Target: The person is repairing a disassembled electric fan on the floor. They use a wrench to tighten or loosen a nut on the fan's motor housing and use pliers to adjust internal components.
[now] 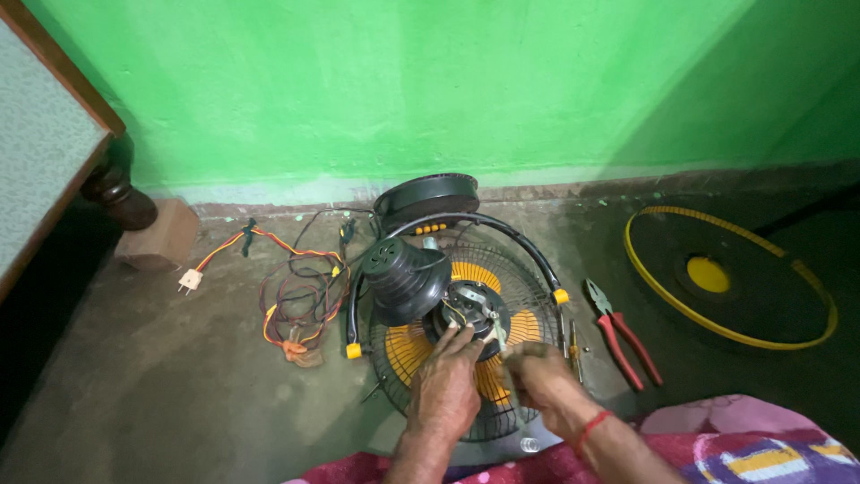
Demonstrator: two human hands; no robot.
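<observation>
Head view looks down on a dismantled black table fan with yellow blades inside a wire grille (pixel 466 350), lying low in the centre of the frame. Left hand (pixel 445 387) rests fingertips on the round black motor housing (pixel 470 309). Right hand (pixel 542 376) pinches a thin metal tool (pixel 495 330) against the motor. Red-handled pliers (pixel 623 336) lie just right of the grille; tangled orange and red wires (pixel 300 300) sit left.
</observation>
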